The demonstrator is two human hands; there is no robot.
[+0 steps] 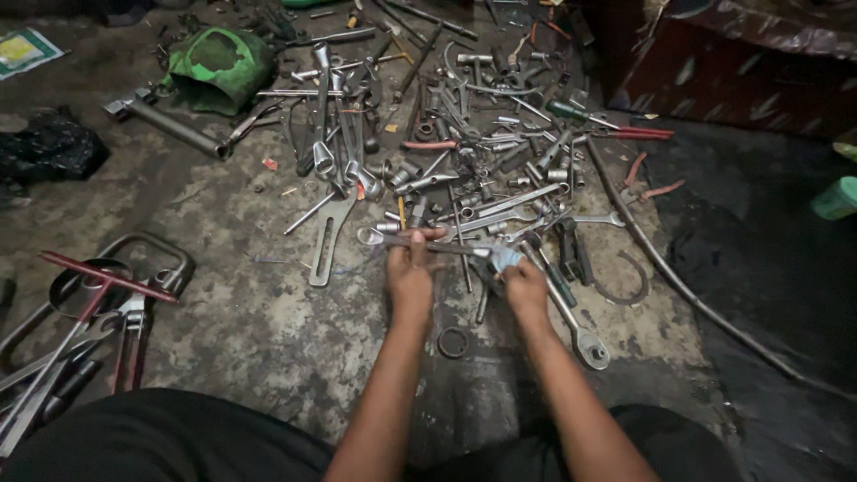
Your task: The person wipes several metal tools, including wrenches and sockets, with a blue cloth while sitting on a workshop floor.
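My left hand [411,272] grips a long metal spanner [427,244] that lies crosswise in front of me, its ring end to the left. My right hand [525,284] pinches the spanner's other end through a pale scrap of cloth [505,259]. Both hands hover just above a wide scatter of wrenches, sockets and bars [464,152] spread over the stained concrete floor. A ratchet handle [580,335] lies just right of my right wrist, and a small metal ring [453,343] rests on the floor between my forearms.
A dented green container [219,67] and a heavy pipe-handled tool [170,125] lie at the far left. Red-handled bars and metal frames [98,286] sit at my left. A long bent rod [678,286] runs down the right. A dark cabinet [741,62] stands at the back right.
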